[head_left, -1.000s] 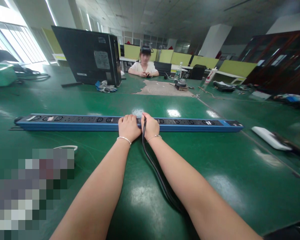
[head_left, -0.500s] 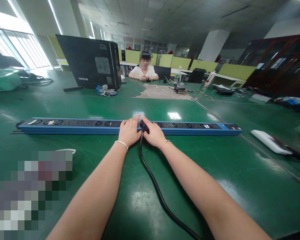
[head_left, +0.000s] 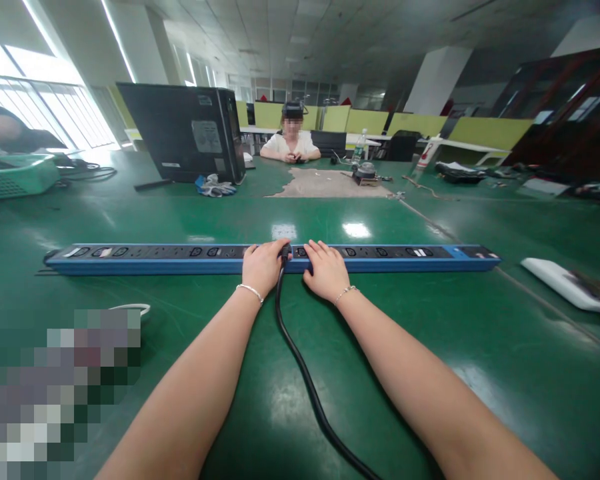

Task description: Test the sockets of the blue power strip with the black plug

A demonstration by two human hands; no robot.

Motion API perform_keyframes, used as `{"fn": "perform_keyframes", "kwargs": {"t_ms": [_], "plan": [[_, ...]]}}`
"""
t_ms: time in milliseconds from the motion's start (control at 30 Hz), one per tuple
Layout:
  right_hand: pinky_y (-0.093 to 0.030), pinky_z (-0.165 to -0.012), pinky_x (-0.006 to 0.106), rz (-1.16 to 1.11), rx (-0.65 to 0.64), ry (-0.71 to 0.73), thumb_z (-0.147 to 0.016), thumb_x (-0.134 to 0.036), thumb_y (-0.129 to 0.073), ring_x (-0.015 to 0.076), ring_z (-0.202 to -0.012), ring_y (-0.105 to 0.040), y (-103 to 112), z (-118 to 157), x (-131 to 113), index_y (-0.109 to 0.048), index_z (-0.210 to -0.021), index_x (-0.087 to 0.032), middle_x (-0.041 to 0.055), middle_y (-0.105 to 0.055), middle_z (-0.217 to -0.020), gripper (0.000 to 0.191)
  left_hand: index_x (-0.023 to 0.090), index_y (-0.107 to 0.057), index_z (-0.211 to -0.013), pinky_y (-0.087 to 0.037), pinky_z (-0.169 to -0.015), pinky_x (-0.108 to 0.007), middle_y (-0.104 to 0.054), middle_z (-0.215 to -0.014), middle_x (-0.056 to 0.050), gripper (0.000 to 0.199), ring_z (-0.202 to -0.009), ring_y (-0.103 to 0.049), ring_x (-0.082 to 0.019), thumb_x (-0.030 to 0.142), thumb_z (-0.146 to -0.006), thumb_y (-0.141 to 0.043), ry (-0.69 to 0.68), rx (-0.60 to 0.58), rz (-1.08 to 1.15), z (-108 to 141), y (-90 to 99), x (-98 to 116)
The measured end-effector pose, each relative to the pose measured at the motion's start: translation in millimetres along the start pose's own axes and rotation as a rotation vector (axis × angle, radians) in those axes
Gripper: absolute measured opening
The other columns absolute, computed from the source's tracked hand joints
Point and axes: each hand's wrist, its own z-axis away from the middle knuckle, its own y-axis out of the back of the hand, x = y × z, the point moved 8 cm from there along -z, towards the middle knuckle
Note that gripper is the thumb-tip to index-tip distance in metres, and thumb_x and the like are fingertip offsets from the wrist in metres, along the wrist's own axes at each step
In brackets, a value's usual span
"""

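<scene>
A sideways tug on the black cable point(head_left: 310, 387), which trails to the bottom edge, could tilt or loosen its plug point(head_left: 286, 253); uneven pressure could slide the blue power strip point(head_left: 155, 265) across the table point(head_left: 180, 217). The strip spans the frame's middle. The left hand's point(head_left: 264, 268) fingers bend against the plug, whether gripping it I cannot tell; the right hand's point(head_left: 329, 270) lie loosely spread on the strip. Counted: one strip, one plug, one cable, two hands.

The long, blue, metal-looking power strip point(head_left: 205, 267) is smooth-sided with a black plastic face; the thick black rubbery cable point(head_left: 305, 373) is smooth — the broad green tabletop point(head_left: 455, 320), glossy.
</scene>
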Motion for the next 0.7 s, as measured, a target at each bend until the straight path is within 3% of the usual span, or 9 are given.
{"fn": "perform_keyframes", "kwargs": {"t_ms": [167, 267, 333, 400, 467, 633, 700], "plan": [[-0.022, -0.11, 0.041, -0.031, 0.006, -0.003, -0.078, -0.026, -0.049, 0.0225, -0.132, -0.036, 0.6, -0.1, 1.6, -0.047, -0.134, -0.013, 0.008, -0.045, -0.142, 0.058, 0.028, -0.054, -0.118, -0.034, -0.099, -0.038, -0.07, -0.105, -0.003, 0.03, -0.1, -0.062, -0.018, 0.031, -0.091, -0.044, -0.021, 0.035, 0.029, 2.3, -1.9, 2.6], [-0.022, -0.11, 0.04, -0.045, -0.006, -0.013, -0.077, -0.026, -0.049, 0.0219, -0.132, -0.036, -0.4, -0.2, 3.0, -0.047, -0.134, -0.013, 0.0078, -0.044, -0.143, 0.058, 0.026, -0.054, -0.118, -0.04, -0.093, -0.035, -0.071, -0.1, -0.002, 0.031, -0.092, -0.064, -0.018, 0.034, -0.091, -0.043, 0.095, 0.14, 0.117, -2.2, 10.8, -4.1], [-0.022, -0.11, 0.04, -0.05, -0.011, -0.02, -0.077, -0.026, -0.049, 0.0215, -0.133, -0.035, -0.7, -0.3, 3.4, -0.047, -0.134, -0.013, 0.0078, -0.044, -0.143, 0.058, 0.025, -0.051, -0.122, -0.045, -0.084, -0.031, -0.069, -0.104, -0.003, 0.035, -0.089, -0.065, -0.018, 0.038, -0.092, -0.039, 0.226, 0.274, 0.184, -4.3, 27.8, -16.8], [-0.022, -0.11, 0.04, -0.054, -0.011, -0.023, -0.077, -0.026, -0.049, 0.0211, -0.133, -0.035, -0.5, -0.4, 3.3, -0.047, -0.134, -0.013, 0.0076, -0.044, -0.143, 0.058, 0.025, -0.05, -0.123, -0.047, -0.081, -0.03, -0.067, -0.11, -0.003, 0.037, -0.091, -0.064, -0.019, 0.041, -0.091, -0.04, 0.269, 0.351, 0.201, -6.1, 42.4, -29.4], [-0.022, -0.11, 0.04, -0.057, -0.007, -0.022, -0.077, -0.026, -0.049, 0.0208, -0.133, -0.035, -0.1, -0.3, 3.2, -0.047, -0.134, -0.014, 0.0075, -0.044, -0.143, 0.058, 0.024, -0.053, -0.122, -0.047, -0.082, -0.031, -0.067, -0.108, -0.004, 0.038, -0.092, -0.064, -0.021, 0.042, -0.089, -0.044, 0.243, 0.331, 0.166, -7.7, 50.7, -44.7], [-0.022, -0.11, 0.04, -0.07, 0.004, -0.014, -0.077, -0.026, -0.049, 0.0218, -0.132, -0.036, -0.1, -0.6, 2.7, -0.048, -0.133, -0.014, 0.008, -0.044, -0.142, 0.058, 0.023, -0.057, -0.119, -0.047, -0.086, -0.031, -0.067, -0.11, -0.005, 0.039, -0.097, -0.063, -0.02, 0.039, -0.085, -0.048, 0.34, 0.328, 0.141, 9.6, 71.1, -108.9], [-0.022, -0.109, 0.041, -0.075, 0.004, -0.015, -0.076, -0.026, -0.05, 0.0222, -0.132, -0.036, -0.4, -1.0, 2.7, -0.048, -0.133, -0.014, 0.0082, -0.045, -0.142, 0.058, 0.023, -0.058, -0.118, -0.047, -0.087, -0.031, -0.067, -0.11, -0.005, 0.04, -0.097, -0.063, -0.02, 0.039, -0.084, -0.049, 0.308, 0.254, 0.13, 14.5, 71.6, -120.4]]}}
